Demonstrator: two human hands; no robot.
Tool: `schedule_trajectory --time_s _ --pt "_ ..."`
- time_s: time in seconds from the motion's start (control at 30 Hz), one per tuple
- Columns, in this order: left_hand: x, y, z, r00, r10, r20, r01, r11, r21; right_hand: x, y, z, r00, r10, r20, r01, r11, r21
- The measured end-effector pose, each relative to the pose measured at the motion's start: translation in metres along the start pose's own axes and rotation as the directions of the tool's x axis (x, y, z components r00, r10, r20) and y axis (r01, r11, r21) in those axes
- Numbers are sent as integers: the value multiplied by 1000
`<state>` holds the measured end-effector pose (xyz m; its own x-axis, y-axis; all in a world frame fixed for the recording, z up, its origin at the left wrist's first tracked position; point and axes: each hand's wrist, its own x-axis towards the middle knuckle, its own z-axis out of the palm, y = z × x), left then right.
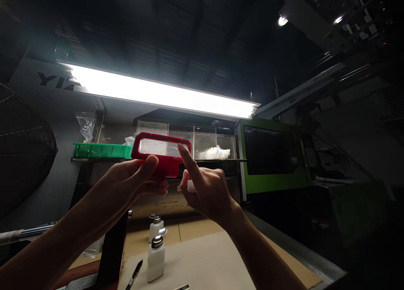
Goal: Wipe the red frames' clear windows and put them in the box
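Observation:
A red plastic frame with a clear window (164, 136) is held up below the bright lamp. My left hand (135, 176) grips its lower left side, thumb on the near face and fingers underneath. My right hand (205, 189) has its index finger stretched out against the window's right end. The other right fingers are curled in around a small white piece (191, 186), which looks like folded cloth or paper; most of it is hidden.
A fluorescent lamp (164, 92) spans above a shelf holding a green tray (101, 150) and a white plastic bag (217, 152). White pump bottles (155, 260) and a black pen (135, 274) are on the bench. A green machine (274, 182) stands right, a large fan (25, 151) left.

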<state>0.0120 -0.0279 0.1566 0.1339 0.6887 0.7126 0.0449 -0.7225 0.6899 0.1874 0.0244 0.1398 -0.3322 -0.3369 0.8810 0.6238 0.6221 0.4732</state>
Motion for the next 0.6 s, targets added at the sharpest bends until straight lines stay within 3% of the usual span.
schedule_trajectory --time_s 0.13,0.2,0.23,0.27,0.33,0.4,0.43,0.5,0.6 --pt "-6 3 3 998 31 -52 -30 999 38 -5 -3 4 998 55 4 -55 993 103" --pt "-9 4 3 996 35 -81 -32 999 36 -8 -9 3 988 154 11 -149 931 334" --pt "-11 3 3 995 39 -90 -37 999 28 -9 -12 2 969 246 28 -229 848 479" --pt "-12 1 2 995 41 -93 -39 999 19 -9 -15 1 932 355 71 -320 717 619" --pt "-14 -3 0 995 29 -92 -29 1000 -1 -9 -19 0 805 539 247 -477 342 809" --pt "-16 -7 -2 996 3 -84 -5 1000 -23 -7 -19 0 697 554 455 -517 -51 854" --pt "-16 -8 -2 997 -13 -83 10 999 -35 -6 -19 1 679 512 526 -498 -205 843" --pt "-17 -11 -1 995 -40 -88 36 998 -48 -3 -18 4 694 426 581 -426 -407 808" --pt "-18 -13 -1 994 -59 -95 55 997 -46 0 -19 7 720 377 582 -328 -554 765"
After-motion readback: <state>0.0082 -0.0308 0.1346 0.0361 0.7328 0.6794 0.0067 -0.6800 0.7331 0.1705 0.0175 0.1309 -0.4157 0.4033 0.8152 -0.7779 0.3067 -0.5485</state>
